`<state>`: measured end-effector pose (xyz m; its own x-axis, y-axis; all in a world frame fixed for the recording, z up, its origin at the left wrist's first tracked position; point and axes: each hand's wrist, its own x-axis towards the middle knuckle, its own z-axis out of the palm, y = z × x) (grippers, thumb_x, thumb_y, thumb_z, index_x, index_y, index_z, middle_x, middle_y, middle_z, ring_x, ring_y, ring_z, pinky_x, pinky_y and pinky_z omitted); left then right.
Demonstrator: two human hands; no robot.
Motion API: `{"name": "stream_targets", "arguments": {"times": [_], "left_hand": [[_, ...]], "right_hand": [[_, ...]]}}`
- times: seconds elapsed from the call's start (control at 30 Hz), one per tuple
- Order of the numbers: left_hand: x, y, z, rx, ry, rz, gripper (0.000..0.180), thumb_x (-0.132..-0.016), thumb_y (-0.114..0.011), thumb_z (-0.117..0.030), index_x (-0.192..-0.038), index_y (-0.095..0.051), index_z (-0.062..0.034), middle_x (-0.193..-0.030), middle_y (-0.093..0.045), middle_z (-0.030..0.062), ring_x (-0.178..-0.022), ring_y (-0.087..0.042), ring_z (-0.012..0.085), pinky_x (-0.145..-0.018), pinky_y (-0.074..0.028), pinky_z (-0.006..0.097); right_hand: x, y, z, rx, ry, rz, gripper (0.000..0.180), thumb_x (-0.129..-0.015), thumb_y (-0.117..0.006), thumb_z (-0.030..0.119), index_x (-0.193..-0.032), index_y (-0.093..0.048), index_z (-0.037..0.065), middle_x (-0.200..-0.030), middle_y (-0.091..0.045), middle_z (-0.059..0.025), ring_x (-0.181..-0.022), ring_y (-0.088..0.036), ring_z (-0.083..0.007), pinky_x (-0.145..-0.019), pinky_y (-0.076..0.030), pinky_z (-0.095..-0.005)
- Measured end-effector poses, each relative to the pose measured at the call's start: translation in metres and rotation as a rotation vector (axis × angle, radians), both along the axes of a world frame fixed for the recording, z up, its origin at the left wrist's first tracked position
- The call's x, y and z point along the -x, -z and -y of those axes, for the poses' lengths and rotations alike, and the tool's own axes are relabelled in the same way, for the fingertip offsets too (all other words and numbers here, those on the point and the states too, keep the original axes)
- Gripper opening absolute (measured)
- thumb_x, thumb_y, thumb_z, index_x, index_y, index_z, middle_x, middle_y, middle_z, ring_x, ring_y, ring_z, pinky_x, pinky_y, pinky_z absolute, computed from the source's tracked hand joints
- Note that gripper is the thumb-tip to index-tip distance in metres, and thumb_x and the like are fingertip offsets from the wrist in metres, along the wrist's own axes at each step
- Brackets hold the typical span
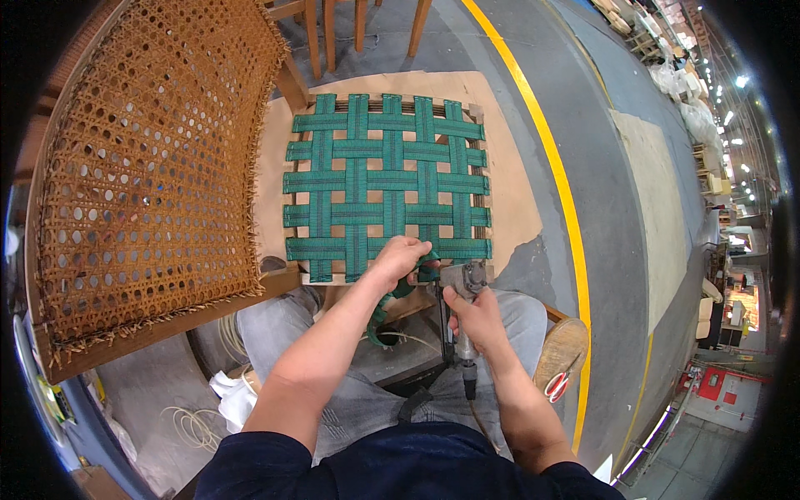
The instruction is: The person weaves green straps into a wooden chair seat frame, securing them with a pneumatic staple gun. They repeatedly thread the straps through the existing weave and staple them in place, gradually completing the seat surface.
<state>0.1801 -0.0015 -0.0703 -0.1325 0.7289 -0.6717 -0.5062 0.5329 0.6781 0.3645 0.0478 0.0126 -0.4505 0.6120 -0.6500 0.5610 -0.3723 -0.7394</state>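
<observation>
- Here, in the head view, we see the left hand (402, 257) closed on a loose end of green webbing strap (392, 293) at the near edge of the wooden seat frame (477, 111).
- We see the right hand (477, 318) wrapped tight around a staple gun (467, 287), its head touching the frame's near edge, just right of the left hand.
- We note the frame's woven green webbing (385, 187) lying on a tan board (515, 192) over grey floor, with a yellow line (557, 179) to the right.
- We find a cane chair back (150, 167) on the left, and red-handled scissors (557, 385) on a round stool (565, 343) at near right.
</observation>
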Motion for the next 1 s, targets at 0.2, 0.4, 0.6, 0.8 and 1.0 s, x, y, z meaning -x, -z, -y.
{"name": "stream_targets", "arguments": {"times": [0.2,0.4,0.6,0.8,1.0], "left_hand": [[0.002,0.006,0.001,-0.015,-0.019,0.029,0.029,-0.102,-0.057,-0.032,-0.099,-0.071,-0.0066,-0.09,-0.076,-0.0001,-0.067,-0.054,0.0066,-0.048,-0.037,0.028],[0.004,0.0,0.0,-0.042,-0.004,0.048,0.03,-0.102,-0.057,-0.033,-0.098,-0.071,-0.0066,-0.092,-0.076,0.0006,-0.069,-0.057,0.0073,-0.049,-0.038,0.029],[0.007,0.008,0.005,-0.067,-0.027,0.118,0.031,-0.102,-0.057,-0.033,-0.101,-0.072,-0.0054,-0.094,-0.076,0.0024,-0.072,-0.06,0.0082,-0.05,-0.039,0.028],[0.011,0.007,0.004,-0.096,-0.008,0.176,0.03,-0.102,-0.058,-0.028,-0.106,-0.069,-0.0004,-0.095,-0.076,0.0065,-0.067,-0.061,0.0107,-0.048,-0.043,0.027],[-0.008,-0.008,0.012,-0.096,0.099,-0.189,0.027,-0.1,-0.061,-0.022,-0.111,-0.066,0.0028,-0.104,-0.074,0.0116,-0.081,-0.066,0.0148,-0.052,-0.05,0.029]], "right_hand": [[0.003,0.004,0.0,-0.025,-0.036,0.043,0.025,-0.095,-0.072,0.026,-0.097,-0.062,0.003,-0.069,-0.06,0.0006,-0.047,-0.054,-0.0088,-0.041,-0.043,-0.0269],[0.006,0.008,0.005,-0.034,-0.016,0.003,0.026,-0.096,-0.072,0.025,-0.104,-0.06,0.004,-0.072,-0.059,0.0002,-0.047,-0.053,-0.0087,-0.041,-0.043,-0.0265],[0.014,0.001,0.017,-0.025,-0.029,0.003,0.024,-0.095,-0.072,0.023,-0.106,-0.06,0.005,-0.075,-0.06,-0.0002,-0.048,-0.053,-0.0088,-0.041,-0.043,-0.026],[0.006,-0.009,0.015,-0.046,-0.003,0.037,0.019,-0.096,-0.07,0.02,-0.106,-0.063,0.005,-0.077,-0.063,-0.0013,-0.049,-0.056,-0.0101,-0.042,-0.045,-0.0264],[-0.093,-0.096,-0.026,-0.242,0.325,-0.112,0.03,-0.095,-0.074,0.026,-0.107,-0.063,0.001,-0.079,-0.065,-0.0051,-0.054,-0.06,-0.0135,-0.048,-0.052,-0.0306]]}}
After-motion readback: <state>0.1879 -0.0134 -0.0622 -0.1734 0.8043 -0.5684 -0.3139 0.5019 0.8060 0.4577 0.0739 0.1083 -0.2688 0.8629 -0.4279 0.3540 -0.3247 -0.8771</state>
